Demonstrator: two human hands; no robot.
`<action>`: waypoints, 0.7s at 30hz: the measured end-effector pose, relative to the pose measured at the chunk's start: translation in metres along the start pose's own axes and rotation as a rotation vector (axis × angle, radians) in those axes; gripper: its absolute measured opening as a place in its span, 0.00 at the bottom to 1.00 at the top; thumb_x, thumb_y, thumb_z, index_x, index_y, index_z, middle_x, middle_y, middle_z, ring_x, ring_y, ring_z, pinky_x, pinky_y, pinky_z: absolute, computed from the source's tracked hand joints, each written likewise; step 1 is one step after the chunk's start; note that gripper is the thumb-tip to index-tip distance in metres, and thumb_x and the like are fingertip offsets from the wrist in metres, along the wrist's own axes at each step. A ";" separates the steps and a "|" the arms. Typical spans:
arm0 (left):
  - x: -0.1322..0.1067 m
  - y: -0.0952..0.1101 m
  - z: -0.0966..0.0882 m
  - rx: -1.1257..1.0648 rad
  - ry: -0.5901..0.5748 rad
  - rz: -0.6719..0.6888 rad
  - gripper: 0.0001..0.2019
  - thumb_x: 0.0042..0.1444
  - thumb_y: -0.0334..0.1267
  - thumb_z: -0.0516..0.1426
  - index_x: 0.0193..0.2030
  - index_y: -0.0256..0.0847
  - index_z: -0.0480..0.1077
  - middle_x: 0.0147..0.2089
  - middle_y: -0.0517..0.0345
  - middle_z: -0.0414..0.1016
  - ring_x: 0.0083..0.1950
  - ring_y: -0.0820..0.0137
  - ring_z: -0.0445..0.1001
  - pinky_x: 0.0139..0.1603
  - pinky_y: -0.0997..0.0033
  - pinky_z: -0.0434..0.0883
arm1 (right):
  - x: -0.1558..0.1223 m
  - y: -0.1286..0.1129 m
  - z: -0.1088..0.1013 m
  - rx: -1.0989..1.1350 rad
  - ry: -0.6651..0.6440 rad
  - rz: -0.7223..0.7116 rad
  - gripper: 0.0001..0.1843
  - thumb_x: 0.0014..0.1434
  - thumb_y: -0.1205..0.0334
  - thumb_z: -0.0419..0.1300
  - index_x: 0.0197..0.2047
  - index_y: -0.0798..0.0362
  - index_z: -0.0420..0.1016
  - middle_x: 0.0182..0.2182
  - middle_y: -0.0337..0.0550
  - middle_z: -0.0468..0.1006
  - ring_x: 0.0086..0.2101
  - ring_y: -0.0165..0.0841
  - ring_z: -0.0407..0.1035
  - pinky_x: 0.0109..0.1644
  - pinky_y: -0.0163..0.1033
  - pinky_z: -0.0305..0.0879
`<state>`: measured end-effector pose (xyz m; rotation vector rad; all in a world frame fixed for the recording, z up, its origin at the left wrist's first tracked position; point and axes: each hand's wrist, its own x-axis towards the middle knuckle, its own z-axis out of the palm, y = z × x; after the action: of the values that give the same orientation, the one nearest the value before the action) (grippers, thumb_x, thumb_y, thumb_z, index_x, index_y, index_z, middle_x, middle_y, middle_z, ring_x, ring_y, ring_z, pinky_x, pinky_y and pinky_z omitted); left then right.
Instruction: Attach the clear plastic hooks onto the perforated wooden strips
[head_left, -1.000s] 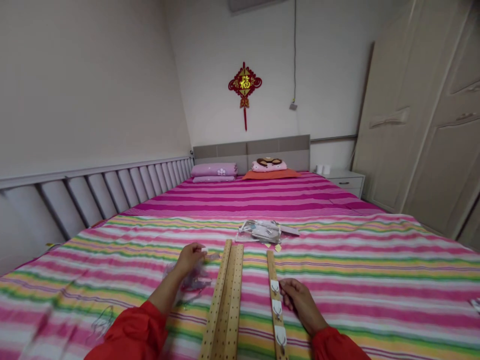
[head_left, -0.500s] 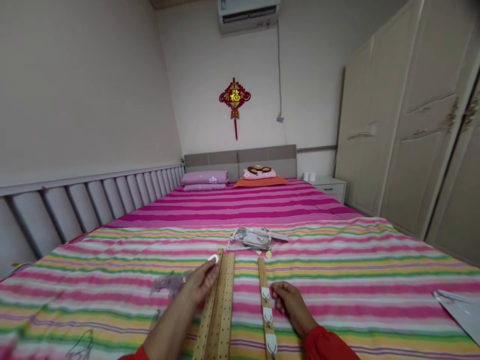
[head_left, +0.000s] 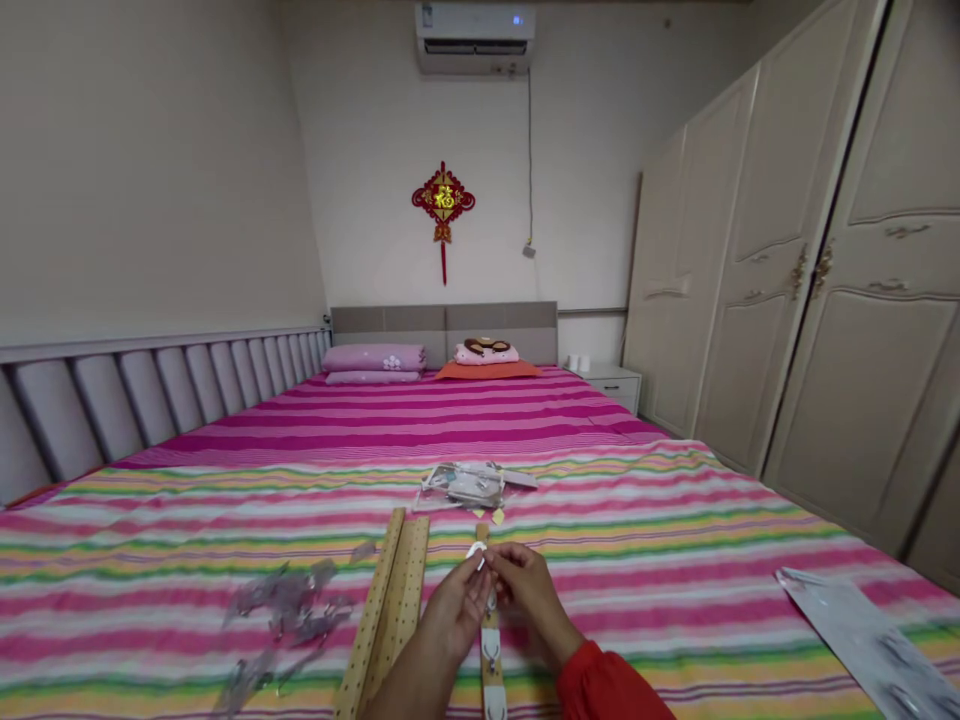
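Observation:
My left hand [head_left: 456, 608] pinches a small white hook [head_left: 475, 549] above the far part of a narrow wooden strip [head_left: 482, 532]. Closed fingertips of my right hand [head_left: 531, 592] meet the hook's right edge; whether they also grip a backing piece is too small to tell. Several white hooks [head_left: 490, 644] sit in a row along the strip, partly covered by my hands. Left of my left hand lie wooden strips with rows of small holes [head_left: 375, 610], side by side on the striped bedspread [head_left: 645, 600].
Crumpled clear plastic wrappers [head_left: 289, 605] lie to the left. Beyond the strips rests a clear packet of parts [head_left: 465, 485], with small yellow paper bits [head_left: 497, 516] near it. A flat plastic-wrapped package [head_left: 862, 630] lies at the right. A slatted rail [head_left: 142, 395] borders the bed's left side.
My left hand has brought the white hook rightward from the perforated strips to over the hook-bearing strip. My right hand has closed in on the hook. The view has turned right.

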<state>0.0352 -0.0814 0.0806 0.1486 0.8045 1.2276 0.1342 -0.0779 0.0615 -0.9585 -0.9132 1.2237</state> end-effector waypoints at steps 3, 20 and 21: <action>0.002 0.001 -0.002 0.076 -0.020 -0.017 0.07 0.53 0.21 0.58 0.28 0.33 0.70 0.23 0.56 0.75 0.21 0.79 0.74 0.24 0.86 0.71 | 0.002 -0.001 -0.004 0.021 0.000 0.007 0.19 0.34 0.50 0.72 0.25 0.56 0.77 0.11 0.33 0.69 0.13 0.24 0.57 0.16 0.31 0.52; 0.045 0.040 0.005 0.937 -0.205 0.340 0.18 0.25 0.35 0.70 0.24 0.37 0.68 0.18 0.67 0.69 0.20 0.77 0.66 0.25 0.76 0.61 | 0.016 -0.011 -0.020 -0.087 -0.067 0.028 0.19 0.34 0.50 0.72 0.23 0.56 0.76 0.16 0.36 0.74 0.17 0.26 0.64 0.21 0.32 0.60; 0.047 0.038 0.005 0.888 -0.196 0.317 0.19 0.24 0.36 0.70 0.24 0.37 0.68 0.18 0.66 0.69 0.21 0.77 0.67 0.25 0.76 0.62 | 0.017 -0.008 -0.020 -0.072 -0.062 0.043 0.20 0.35 0.49 0.72 0.23 0.56 0.75 0.17 0.37 0.75 0.16 0.26 0.64 0.21 0.32 0.60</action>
<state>0.0138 -0.0244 0.0813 1.1343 1.1329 1.0436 0.1577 -0.0634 0.0631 -1.0062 -0.9959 1.2701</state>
